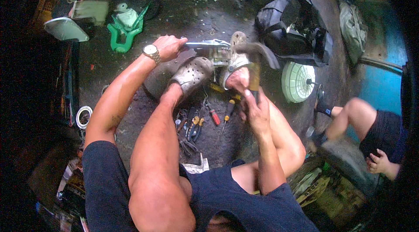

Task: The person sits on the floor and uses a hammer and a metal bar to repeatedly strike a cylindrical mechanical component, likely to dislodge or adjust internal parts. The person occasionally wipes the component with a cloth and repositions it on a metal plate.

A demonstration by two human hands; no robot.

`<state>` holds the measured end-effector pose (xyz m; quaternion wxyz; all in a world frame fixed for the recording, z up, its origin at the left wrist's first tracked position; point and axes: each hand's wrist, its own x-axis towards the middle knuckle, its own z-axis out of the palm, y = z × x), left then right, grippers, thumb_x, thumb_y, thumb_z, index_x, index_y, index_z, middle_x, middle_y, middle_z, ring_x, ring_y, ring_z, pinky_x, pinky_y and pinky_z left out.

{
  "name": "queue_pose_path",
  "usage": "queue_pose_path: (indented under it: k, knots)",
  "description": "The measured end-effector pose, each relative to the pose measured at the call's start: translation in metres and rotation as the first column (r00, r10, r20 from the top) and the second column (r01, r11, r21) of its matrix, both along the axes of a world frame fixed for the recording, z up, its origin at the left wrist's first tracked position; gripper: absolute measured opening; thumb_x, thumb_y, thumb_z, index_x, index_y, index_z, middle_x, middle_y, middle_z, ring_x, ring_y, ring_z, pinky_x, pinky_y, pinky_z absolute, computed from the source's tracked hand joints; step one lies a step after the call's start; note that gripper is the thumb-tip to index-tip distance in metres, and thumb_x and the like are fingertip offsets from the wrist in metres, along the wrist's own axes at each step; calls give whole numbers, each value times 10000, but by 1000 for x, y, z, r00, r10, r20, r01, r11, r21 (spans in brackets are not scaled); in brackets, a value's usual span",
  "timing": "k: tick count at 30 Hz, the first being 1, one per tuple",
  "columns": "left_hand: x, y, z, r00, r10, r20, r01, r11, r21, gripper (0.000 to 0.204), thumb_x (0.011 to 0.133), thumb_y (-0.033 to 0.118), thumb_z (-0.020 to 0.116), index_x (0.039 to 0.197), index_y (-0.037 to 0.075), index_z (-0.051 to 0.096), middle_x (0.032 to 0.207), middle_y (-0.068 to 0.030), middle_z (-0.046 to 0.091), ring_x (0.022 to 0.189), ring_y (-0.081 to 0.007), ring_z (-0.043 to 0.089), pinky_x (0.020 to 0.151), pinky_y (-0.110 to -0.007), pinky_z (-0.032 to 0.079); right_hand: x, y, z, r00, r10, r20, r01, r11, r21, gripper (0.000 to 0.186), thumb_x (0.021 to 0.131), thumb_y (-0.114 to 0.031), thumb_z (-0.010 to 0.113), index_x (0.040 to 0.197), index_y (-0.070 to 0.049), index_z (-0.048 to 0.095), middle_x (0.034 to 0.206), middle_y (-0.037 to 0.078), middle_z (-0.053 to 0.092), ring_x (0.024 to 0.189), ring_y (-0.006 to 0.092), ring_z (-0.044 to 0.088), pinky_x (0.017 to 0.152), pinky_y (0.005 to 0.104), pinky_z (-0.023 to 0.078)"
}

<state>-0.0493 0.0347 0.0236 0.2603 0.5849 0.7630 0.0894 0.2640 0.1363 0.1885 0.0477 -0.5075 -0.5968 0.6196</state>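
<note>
My left hand (169, 47), with a watch on its wrist, is closed around one end of a shiny metal bar (208, 44). The bar points right, over a metal part (220, 56) between my two feet; its exact kind is unclear. Grey clogs (192, 74) are on my feet, on either side of this part. In my right hand (257, 112) is a hammer (254, 77) with a yellow-and-black handle. Its head is smeared by motion above my right foot. Below the feet lie a red-handled screwdriver (214, 117), a yellow-and-black screwdriver (228, 110) and yellow-handled pliers (195, 126).
A green plastic frame (122, 45) lies at the far left, near a white panel (67, 29). A black bag (292, 31) and a pale green fan-like grille (298, 81) are at the right. Another person's bent leg (355, 116) and hand (379, 162) show at the right edge.
</note>
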Motion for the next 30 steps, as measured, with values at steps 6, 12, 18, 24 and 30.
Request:
queue_pose_path:
  k: [6, 12, 18, 24, 30]
  knots:
    - [2, 10, -9, 999, -32, -26, 33, 998, 46, 309, 834, 159, 582, 1143, 157, 571, 739, -210, 656, 712, -435, 649, 606, -554, 497, -17, 35, -98, 917, 328, 225, -392, 642, 659, 323, 975, -296, 598, 1155, -30, 574, 786, 71, 645, 554, 140, 583, 527, 305, 491]
    - [0, 2, -7, 1000, -12, 13, 12, 1000, 4, 325, 823, 112, 590, 1144, 135, 552, 754, -218, 655, 731, -441, 656, 620, -558, 506, -61, 42, 49, 989, 107, -104, -33, 836, 547, 333, 961, -345, 590, 1101, -44, 571, 749, 50, 589, 538, 144, 538, 471, 301, 440]
    - [-1, 1, -1, 1000, -13, -9, 14, 999, 36, 280, 860, 145, 569, 1138, 125, 551, 770, -216, 662, 740, -431, 663, 615, -553, 514, -68, 51, 100, 714, 305, -630, 34, 884, 466, 362, 923, -383, 581, 1095, -68, 538, 840, 85, 527, 626, 205, 549, 554, 343, 472]
    - [9, 9, -11, 998, -53, -14, 53, 998, 15, 252, 855, 158, 506, 1084, 160, 610, 788, -184, 684, 742, -384, 685, 633, -522, 538, -3, 10, -71, 934, 288, 212, -347, 875, 337, 316, 951, -301, 582, 1146, -57, 532, 765, 54, 511, 574, 156, 512, 513, 327, 457]
    - [-2, -5, 31, 995, -5, -96, 14, 996, 88, 210, 848, 137, 525, 1058, 125, 534, 744, -189, 655, 719, -400, 660, 589, -534, 499, 23, -11, -27, 991, 126, 47, -133, 972, 194, 292, 975, -172, 590, 1229, -45, 522, 682, 11, 491, 523, 92, 466, 464, 296, 432]
